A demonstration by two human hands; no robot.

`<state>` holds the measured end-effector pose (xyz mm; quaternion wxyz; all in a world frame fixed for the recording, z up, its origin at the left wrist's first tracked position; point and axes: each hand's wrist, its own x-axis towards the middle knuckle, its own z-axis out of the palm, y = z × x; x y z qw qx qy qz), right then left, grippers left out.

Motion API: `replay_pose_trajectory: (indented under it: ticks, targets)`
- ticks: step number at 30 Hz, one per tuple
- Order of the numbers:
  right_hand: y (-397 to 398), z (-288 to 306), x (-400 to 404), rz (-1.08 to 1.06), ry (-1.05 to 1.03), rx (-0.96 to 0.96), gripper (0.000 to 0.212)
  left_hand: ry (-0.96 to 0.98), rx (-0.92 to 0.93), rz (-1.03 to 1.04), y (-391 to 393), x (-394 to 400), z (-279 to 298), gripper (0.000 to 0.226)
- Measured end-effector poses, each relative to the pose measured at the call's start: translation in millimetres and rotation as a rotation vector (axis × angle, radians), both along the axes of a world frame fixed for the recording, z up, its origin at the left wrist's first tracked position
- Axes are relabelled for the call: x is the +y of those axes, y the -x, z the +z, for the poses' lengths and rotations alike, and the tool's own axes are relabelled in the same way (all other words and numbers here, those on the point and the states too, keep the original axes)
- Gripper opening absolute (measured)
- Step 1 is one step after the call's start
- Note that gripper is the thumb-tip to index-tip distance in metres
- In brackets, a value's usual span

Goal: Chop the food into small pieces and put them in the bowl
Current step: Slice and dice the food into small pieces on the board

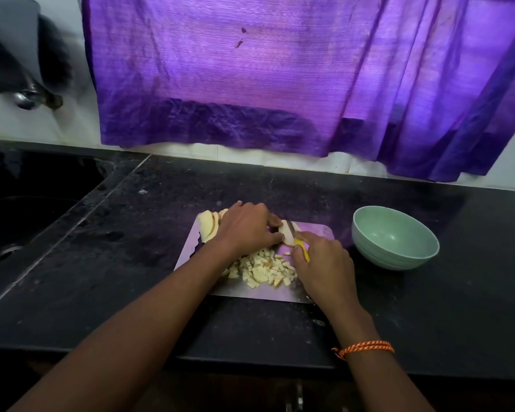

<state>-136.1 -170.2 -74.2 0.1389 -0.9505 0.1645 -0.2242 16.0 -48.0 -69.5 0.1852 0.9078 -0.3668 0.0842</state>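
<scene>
Yellow knife handle (302, 248) — gripped in the curled fingers of the right hand (321, 260), blade angled up and left into a pale slice of food (286, 231). Left hand (247, 230): fingers (275, 223) bent down and clamped on that same slice, pinning it to the cutting board (315, 233).

Chopped pieces (265, 270) — a loose heap of small pale cubes on the near half of the board, just below both hands. Uncut slices (208, 226) — stacked at the board's far left corner, partly hidden behind the left hand.

Board: thin, light-coloured, tinted purple by the light, lying flat on the black surface (428, 307).

Bowl (395, 237) — pale green, upright, on the surface just right of the board, apart from it; no pieces visible inside.

Right wrist: orange braided thread (364, 347).

Sink (27, 209) — dark basin set into the surface at far left. Purple curtain (280, 78) hangs over the white wall behind, its hem above the surface's back edge.
</scene>
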Motion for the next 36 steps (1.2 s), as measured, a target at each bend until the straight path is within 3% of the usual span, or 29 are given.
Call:
replay_pose_trajectory:
  ticks: [16, 36]
  targets:
    - [2.2, 7.0, 3.7, 0.053, 0.024, 0.072, 0.037, -0.024, -0.003, 0.026, 5.0, -2.1, 1.5, 0.043]
    - [74.9, -10.8, 3.3, 0.000, -0.027, 0.017, 0.041, -0.042, 0.039, 0.037, 6.9, -3.0, 5.1, 0.043]
